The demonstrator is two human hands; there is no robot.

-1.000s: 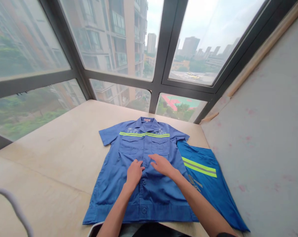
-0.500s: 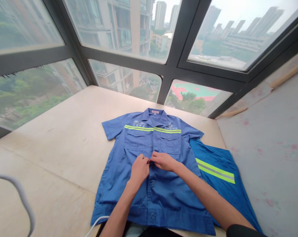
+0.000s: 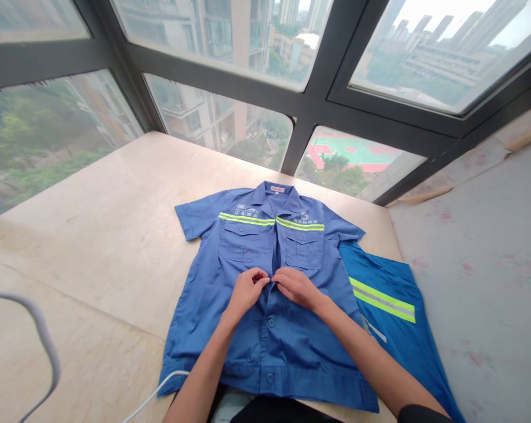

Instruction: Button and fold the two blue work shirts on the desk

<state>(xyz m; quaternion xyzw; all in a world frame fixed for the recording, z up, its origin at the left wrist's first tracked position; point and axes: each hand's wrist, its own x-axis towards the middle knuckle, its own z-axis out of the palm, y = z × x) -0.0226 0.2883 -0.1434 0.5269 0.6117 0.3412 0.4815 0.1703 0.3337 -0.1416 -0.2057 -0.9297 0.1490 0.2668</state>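
Observation:
A blue short-sleeved work shirt [image 3: 230, 317] lies front up, its collar away from me, with yellow-and-grey reflective strips across the chest. At mid-placket, my left hand [image 3: 248, 289] pinches the left front edge between thumb and fingers. Opposite it, nearly fingertip to fingertip, my right hand [image 3: 297, 286] is closed on the right front edge. Whatever button sits between the fingertips is hidden. Below the hands, a button [image 3: 271, 322] shows on the placket, and another button [image 3: 270, 378] is on the hem band. Above them the two fronts part in a narrow gap.
Bright blue folded clothing [image 3: 393, 288] with a reflective strip lies partly under the shirt's right side. A pale cable [image 3: 40, 329] loops over the tabletop [image 3: 93, 247] at left. Windows [image 3: 221, 35] rise behind, and a flowered wall [image 3: 481, 282] stands at right.
The shirt's fronts have spread into a gap above my hands. Both hands keep their hold on the edges, the right with its fingers more curled. My view has tilted down slightly.

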